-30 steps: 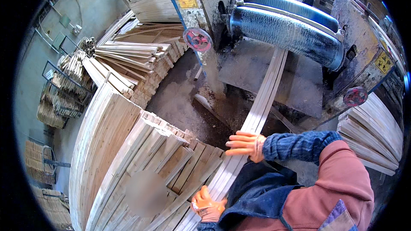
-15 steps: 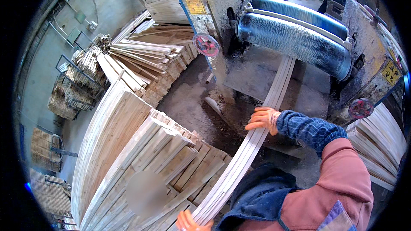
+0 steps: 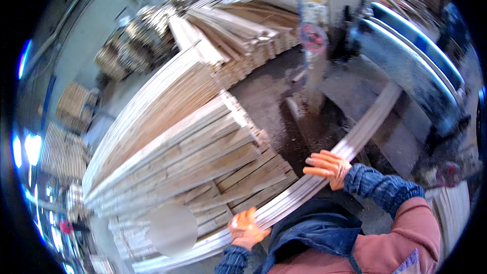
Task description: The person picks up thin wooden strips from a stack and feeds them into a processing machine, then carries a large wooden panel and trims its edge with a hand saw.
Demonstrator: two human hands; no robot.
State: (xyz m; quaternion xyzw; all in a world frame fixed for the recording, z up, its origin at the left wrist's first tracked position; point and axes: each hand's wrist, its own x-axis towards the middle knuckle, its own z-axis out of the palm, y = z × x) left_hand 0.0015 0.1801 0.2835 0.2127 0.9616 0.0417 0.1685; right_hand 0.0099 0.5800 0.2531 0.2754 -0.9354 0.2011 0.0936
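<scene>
A bundle of long, thin wooden strips (image 3: 293,196) runs from the lower left, past my body, up to the rollers of a machine (image 3: 406,66) at the right. My left hand (image 3: 247,228), in an orange glove, is closed around the bundle near the bottom, its thumb on the near side. Farther along, my right hand (image 3: 327,167), gloved alike, lies across the top of the strips with its fingers stretched out past their far edge. The view is blurred where the strips meet the rollers.
A large stack of boards (image 3: 177,142) stands left of the strips. Behind it lies another wood pile (image 3: 243,45). The machine's side post carries a red handwheel (image 3: 313,38). More strips (image 3: 449,213) stand at the lower right. Bundled wood (image 3: 76,106) lines the left side.
The view has swung left, so the machine sits farther right. My left hand and sleeve now show more fully, and a longer stretch of the bundle is visible beyond it.
</scene>
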